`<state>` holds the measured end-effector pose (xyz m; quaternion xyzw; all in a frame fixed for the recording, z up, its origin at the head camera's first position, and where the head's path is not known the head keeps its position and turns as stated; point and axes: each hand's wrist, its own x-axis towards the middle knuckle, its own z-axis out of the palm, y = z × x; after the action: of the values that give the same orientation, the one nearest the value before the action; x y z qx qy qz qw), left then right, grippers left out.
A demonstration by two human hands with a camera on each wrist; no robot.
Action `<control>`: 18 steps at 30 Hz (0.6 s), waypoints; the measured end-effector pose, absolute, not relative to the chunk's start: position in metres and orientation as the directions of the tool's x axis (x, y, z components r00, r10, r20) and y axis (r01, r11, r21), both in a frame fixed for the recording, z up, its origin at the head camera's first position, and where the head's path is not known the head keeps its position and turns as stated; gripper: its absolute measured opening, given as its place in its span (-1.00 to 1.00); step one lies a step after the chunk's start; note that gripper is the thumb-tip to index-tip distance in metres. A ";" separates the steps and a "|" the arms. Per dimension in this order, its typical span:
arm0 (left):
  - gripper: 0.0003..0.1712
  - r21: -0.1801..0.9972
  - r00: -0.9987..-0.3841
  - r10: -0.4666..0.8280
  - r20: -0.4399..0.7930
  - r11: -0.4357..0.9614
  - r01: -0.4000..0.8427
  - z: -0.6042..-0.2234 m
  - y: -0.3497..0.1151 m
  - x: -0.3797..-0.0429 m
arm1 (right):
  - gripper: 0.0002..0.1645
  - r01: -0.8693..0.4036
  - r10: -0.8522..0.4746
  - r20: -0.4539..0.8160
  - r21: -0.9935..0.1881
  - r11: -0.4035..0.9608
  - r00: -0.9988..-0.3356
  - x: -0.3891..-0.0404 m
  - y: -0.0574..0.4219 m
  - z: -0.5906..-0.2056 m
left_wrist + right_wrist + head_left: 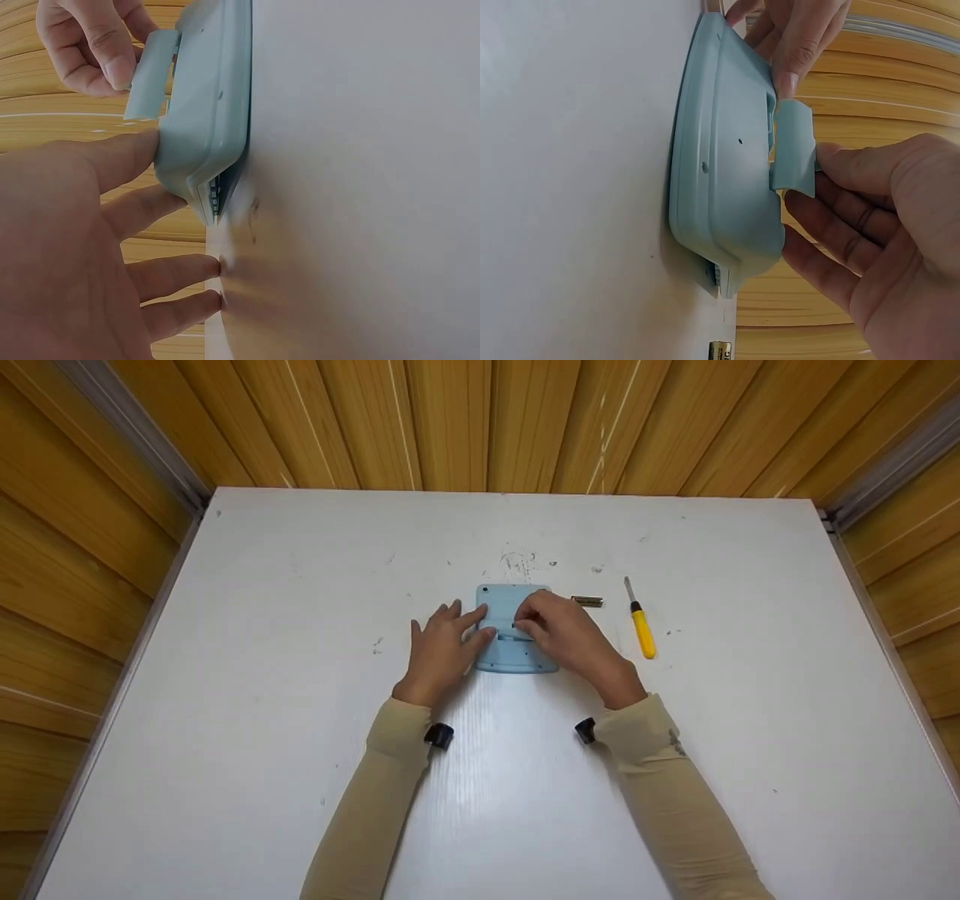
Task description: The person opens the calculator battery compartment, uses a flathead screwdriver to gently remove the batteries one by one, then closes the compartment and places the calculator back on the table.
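Note:
A light-blue device shaped like a calculator [498,604] lies back side up on the table, with small screw holes in its back. Between thumb and fingers, my right hand [564,631] pinches a light-blue battery cover [795,146], which stands tilted up from the slot in the device's back. My left hand [442,649] rests at the device's left side, fingers spread and fairly straight. Its thumb and index finger touch the casing, while the other fingertips reach the table in the left wrist view. The slot's inside is mostly hidden.
Small batteries [587,601] lie just right of the device. Farther right is a screwdriver [642,634] with a yellow handle, its tip pointing away. The white table [262,675] ends at wood-patterned walls [450,427] at the back and sides.

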<state>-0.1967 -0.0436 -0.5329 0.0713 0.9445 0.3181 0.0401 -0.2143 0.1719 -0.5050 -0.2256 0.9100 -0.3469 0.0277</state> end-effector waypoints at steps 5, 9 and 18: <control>-0.39 0.602 -0.986 0.163 -0.024 0.790 0.116 -0.533 -0.043 -0.197 | -0.91 -0.411 -0.436 0.118 -0.616 0.673 -0.892 -0.216 0.171 -0.509; -0.39 0.607 -0.987 0.162 -0.023 0.786 0.114 -0.534 -0.043 -0.198 | -0.92 -0.418 -0.441 0.123 -0.613 0.671 -0.889 -0.216 0.170 -0.509; -0.39 0.614 -0.987 0.160 -0.016 0.781 0.116 -0.535 -0.044 -0.197 | -0.95 -0.454 -0.463 0.153 -0.603 0.656 -0.873 -0.216 0.172 -0.510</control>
<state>-0.1973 -0.0439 -0.5346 0.0732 0.9430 0.3229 0.0338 -0.2165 0.1717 -0.5095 -0.2518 0.9100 -0.3294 0.0073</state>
